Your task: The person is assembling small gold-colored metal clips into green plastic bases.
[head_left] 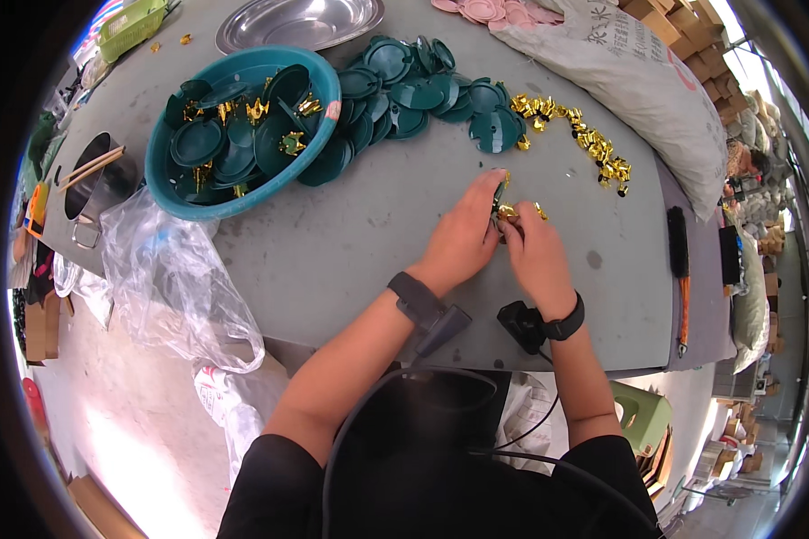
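Observation:
My left hand is closed on a dark green round plastic disc, seen nearly edge-on at its fingertips. Against the disc, my right hand pinches a small shiny gold crown-shaped piece; the exact contact is hidden by the fingers. Beyond the hands, loose green discs lie in a long heap, and a trail of gold pieces curves to the right. At the left, a teal basin holds more discs, several with gold pieces on them.
An oval metal tray and a green basket stand at the far side. A white woven sack lies far right, with a black-bristled brush nearer. At left are a metal pot with chopsticks and a clear plastic bag.

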Available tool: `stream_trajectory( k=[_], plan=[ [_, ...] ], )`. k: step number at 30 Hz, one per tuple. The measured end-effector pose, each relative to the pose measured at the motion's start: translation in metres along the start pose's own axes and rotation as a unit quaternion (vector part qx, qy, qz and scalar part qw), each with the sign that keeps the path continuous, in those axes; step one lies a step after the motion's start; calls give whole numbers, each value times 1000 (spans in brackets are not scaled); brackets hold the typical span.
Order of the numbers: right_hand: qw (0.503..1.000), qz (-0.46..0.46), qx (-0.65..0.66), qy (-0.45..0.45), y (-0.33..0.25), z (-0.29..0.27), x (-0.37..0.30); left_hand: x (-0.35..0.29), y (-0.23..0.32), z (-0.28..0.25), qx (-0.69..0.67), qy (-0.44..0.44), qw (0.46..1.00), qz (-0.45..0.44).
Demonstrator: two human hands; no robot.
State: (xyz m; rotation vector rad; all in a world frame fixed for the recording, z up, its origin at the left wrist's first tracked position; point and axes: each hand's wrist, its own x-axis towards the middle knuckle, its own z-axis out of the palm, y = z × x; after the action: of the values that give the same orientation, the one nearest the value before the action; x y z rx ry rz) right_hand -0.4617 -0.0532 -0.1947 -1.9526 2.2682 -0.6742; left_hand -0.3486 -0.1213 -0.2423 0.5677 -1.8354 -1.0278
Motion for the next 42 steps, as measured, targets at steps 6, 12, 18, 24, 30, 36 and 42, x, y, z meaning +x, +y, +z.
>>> stream_trajectory(
  k=[6,12,18,24,30,36,42],
  plan=[
    [924,161,318,-141,5,-15,18,-2,3,0,4,-12,1000,-12],
    [840,278,401,-236,36,-8,16,-2,1,10,82,-15,995,57],
    [758,278,561,-183,51,8,0,1,-9,2,50,-20,992,113],
    [855,219,467,-62,21,-27,27,2,-21,-6,-38,67,997,-12],
    [894,-3,435,-105,-106,-26,97,1,-38,2,5,143,988,-65],
    [869,-53,472,-137,-144,0,121,4,-64,1,-160,96,982,0],
    [977,-8,190,99,13,15,82,18,-47,-12,-92,222,961,-139]
  ],
)
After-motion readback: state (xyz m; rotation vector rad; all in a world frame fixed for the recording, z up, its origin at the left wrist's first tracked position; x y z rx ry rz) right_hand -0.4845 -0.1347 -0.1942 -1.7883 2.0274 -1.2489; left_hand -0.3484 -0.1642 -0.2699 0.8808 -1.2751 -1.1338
